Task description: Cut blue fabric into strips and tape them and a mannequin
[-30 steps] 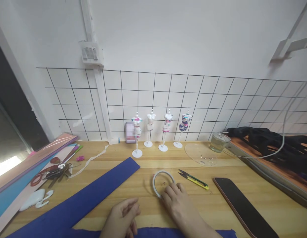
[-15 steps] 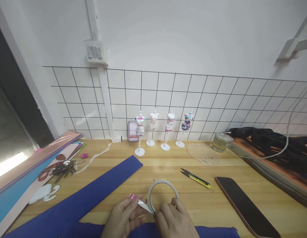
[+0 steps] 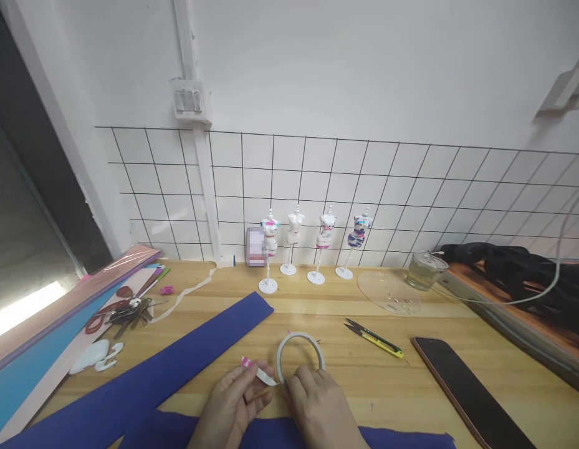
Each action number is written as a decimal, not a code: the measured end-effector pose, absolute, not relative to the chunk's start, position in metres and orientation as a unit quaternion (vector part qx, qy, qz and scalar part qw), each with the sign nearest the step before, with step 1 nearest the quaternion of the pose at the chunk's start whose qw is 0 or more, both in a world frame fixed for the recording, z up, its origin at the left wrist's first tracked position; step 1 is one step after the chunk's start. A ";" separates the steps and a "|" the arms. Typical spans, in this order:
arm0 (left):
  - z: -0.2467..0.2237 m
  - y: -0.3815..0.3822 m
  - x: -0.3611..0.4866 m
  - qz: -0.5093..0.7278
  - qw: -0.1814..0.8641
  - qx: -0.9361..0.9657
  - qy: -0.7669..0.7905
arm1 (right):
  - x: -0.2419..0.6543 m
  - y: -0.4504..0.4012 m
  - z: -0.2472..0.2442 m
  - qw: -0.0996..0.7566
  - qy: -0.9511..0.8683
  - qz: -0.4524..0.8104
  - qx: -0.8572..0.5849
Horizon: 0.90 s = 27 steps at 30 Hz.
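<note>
Between the thumb and fingers of my left hand (image 3: 230, 399) is a pinched white strip of tape (image 3: 265, 377), with a small pink-and-white piece (image 3: 246, 362) at its outer end. The strip runs to a white tape roll (image 3: 299, 335), a thin ring tilted up over the wooden table. My right hand (image 3: 320, 405) grips the roll's near right part, its fingers covering that side. Dark blue fabric (image 3: 280, 433) lies under both hands, and a long blue strip (image 3: 191, 352) of it stretches away to the left.
Several small white mannequins (image 3: 324, 240) stand near the wall grid. On the right are yellow thread snips (image 3: 376, 340), a phone (image 3: 471, 393), a clear dish (image 3: 387, 292) and a glass cup (image 3: 424, 271). Keys (image 3: 133, 312), earphones (image 3: 97, 357) and coloured sheets (image 3: 41, 349) lie left.
The view has swung slightly left. Both hands and the tape roll have shifted a little left and away from me, the left hand still pinching the tape strip.
</note>
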<state>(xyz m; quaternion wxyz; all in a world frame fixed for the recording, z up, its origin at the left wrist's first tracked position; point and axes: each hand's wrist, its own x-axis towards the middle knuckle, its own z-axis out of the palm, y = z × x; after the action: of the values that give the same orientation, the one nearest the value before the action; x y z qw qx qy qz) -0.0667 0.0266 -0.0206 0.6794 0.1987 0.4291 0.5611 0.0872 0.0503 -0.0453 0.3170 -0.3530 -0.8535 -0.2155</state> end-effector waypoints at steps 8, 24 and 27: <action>-0.021 0.028 -0.061 0.536 0.556 0.342 0.535 | 0.099 0.057 -0.040 0.310 -0.864 -0.135 -0.374; -0.031 0.010 -0.039 0.485 0.543 0.479 0.490 | 0.102 0.014 -0.022 0.402 -0.820 0.123 -0.388; -0.024 0.008 -0.040 0.447 0.499 0.543 0.506 | 0.104 0.011 -0.024 0.411 -0.814 0.099 -0.398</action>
<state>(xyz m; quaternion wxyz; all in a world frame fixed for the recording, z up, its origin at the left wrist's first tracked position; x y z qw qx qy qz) -0.0400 0.0079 -0.0241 0.4990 0.5427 0.5065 0.4472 0.1037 0.0106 -0.0239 0.4114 -0.3977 -0.8142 0.0986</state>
